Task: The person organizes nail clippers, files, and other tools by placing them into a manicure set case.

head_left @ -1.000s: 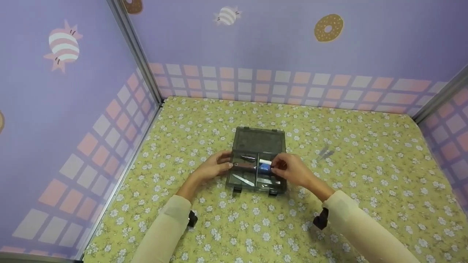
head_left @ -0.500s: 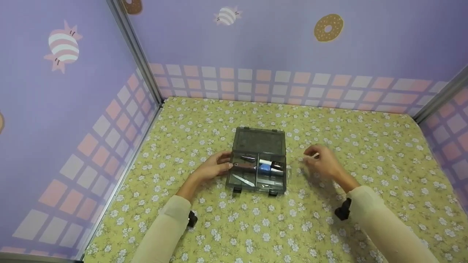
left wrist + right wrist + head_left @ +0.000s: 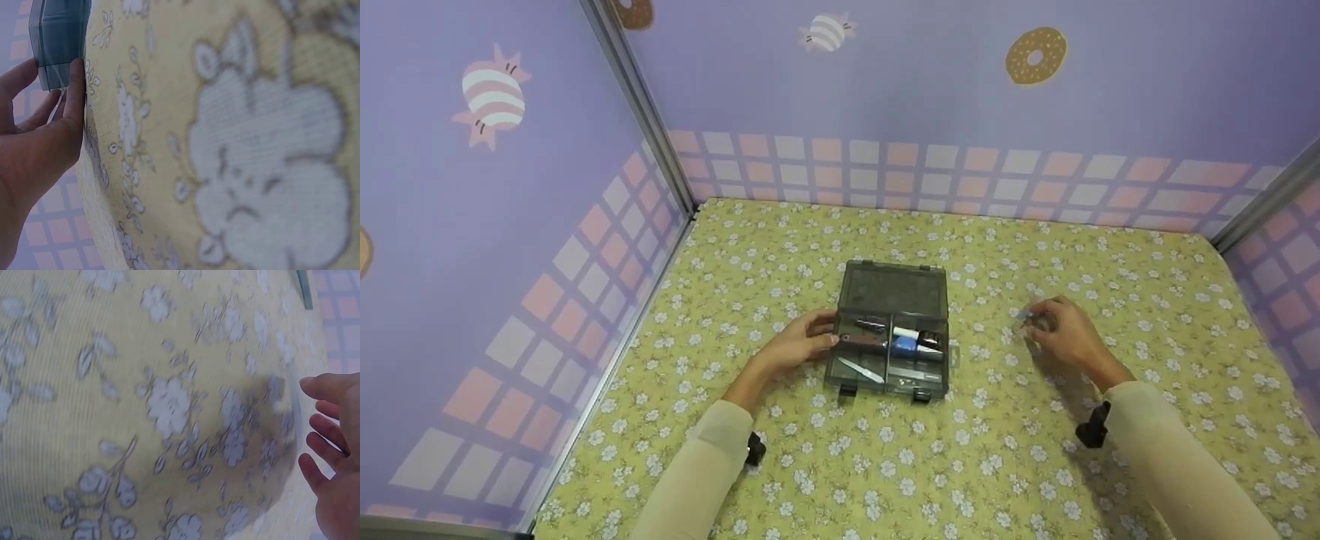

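A smoky plastic box (image 3: 894,289) lies open in the middle of the flowered cloth, its lid flat on the far side. Its compartments hold a brown-handled tool (image 3: 861,341), a blue and white piece (image 3: 906,343) and a metal blade (image 3: 859,369). My left hand (image 3: 821,335) clasps the box's left wall; in the left wrist view the thumb (image 3: 75,84) and fingers lie either side of the box corner (image 3: 59,39). My right hand (image 3: 1037,322) hovers right of the box with relaxed, spread fingers (image 3: 326,433), fingertips at a small silvery item (image 3: 1021,315) on the cloth.
The yellow flowered cloth (image 3: 960,465) covers the whole table. Purple patterned walls (image 3: 885,112) close in the left, back and right sides. Metal corner posts (image 3: 637,97) stand at the back corners.
My right hand left the box's right compartment and moved right to the small silvery item on the cloth. The left hand stayed on the box.
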Demonstrator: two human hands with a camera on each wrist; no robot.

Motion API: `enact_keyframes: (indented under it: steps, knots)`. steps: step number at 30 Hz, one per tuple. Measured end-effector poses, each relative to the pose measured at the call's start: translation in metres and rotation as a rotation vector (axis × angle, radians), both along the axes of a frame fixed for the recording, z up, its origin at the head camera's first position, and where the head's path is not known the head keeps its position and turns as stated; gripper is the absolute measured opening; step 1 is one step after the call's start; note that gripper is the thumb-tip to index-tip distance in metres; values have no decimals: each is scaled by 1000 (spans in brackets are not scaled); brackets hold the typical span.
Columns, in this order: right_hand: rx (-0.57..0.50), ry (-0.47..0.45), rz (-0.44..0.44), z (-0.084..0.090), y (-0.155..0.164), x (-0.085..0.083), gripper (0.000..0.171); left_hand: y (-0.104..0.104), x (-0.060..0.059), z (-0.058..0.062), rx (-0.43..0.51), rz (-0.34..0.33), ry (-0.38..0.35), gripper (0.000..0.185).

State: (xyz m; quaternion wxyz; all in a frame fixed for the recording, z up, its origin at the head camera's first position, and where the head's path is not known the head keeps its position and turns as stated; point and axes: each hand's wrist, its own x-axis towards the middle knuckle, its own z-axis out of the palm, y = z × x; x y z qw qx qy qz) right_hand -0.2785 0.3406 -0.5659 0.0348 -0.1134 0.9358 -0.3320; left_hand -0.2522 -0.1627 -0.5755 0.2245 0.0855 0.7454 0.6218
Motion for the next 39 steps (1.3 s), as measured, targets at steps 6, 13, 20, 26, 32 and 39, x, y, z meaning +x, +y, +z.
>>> enact_keyframes:
  steps: [6,13,20,26,32,39]
  knots:
    - [45,-27,29,-3,6,1,43,-1,0,0,7,-10,5,62]
    - [86,53,38,-6,5,3,23,0,0,0,24,-15,-3,63]
    - [17,-51,25,-6,2,7,10,-1,0,0,15,-19,14,62]
    - [-46,-116,51,-4,-9,10,6,-2,1,0,7,-13,17,62]
    - [-106,-65,139,11,-39,14,6,-1,1,-1,16,-3,0,63]
    - [-207,-57,267,34,-90,20,3,-2,0,-2,32,-14,-4,63]
